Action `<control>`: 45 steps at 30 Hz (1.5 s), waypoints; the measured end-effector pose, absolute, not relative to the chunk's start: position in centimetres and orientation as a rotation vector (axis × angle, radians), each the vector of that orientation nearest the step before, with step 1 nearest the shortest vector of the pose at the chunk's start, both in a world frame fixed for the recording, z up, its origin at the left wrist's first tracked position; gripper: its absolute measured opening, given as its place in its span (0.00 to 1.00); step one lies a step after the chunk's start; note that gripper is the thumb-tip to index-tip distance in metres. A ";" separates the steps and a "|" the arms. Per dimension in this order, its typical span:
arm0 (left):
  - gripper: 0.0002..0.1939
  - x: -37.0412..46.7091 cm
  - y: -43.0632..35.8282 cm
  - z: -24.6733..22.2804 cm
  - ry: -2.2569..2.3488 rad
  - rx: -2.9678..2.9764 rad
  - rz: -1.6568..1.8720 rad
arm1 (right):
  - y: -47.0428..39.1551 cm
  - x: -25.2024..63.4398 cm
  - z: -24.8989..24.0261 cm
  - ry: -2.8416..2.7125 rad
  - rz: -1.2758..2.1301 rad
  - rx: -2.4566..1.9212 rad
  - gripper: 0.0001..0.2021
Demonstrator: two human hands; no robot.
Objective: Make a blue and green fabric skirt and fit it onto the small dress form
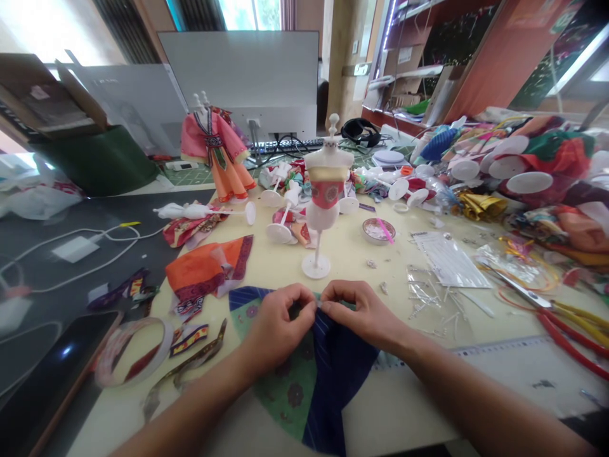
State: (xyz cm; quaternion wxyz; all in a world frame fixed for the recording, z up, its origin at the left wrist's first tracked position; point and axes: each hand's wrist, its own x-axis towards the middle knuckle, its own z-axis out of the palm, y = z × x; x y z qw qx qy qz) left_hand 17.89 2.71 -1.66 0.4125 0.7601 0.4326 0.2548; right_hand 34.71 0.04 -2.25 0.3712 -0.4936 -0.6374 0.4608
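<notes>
A piece of green patterned and navy striped fabric [290, 387] hangs between my hands at the front of the table. My left hand [283, 317] pinches its upper edge between thumb and forefinger. Almost touching it, my right hand [354, 311] pinches the same edge; a small pale bit shows at the fingertips, too small to name. Just beyond stands a small white dress form [323, 216] with a red and yellow band around its torso. To the left of my hands lies an orange cloth piece [204, 266] with a purple border.
Scissors [528, 295] and a ruler [499, 355] lie at right, near clear bags. A small bowl [375, 231] stands behind them. At left are a tape roll [133, 352] and a phone [61, 381]. A dressed form [219, 152] and heaped doll forms [518, 158] fill the back.
</notes>
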 end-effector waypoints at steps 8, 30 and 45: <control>0.07 17.8 2.8 -1.7 1.064 1.882 0.644 | 0.0 34.7 -2.5 -1.638 1.143 -1.267 0.05; 0.05 18.0 2.3 -2.7 0.967 2.540 1.174 | 0.0 34.5 -2.6 -1.534 1.025 -1.264 0.06; 0.04 18.0 2.3 -2.5 1.074 2.443 1.064 | -0.4 34.0 -3.3 -1.746 0.633 -1.299 0.06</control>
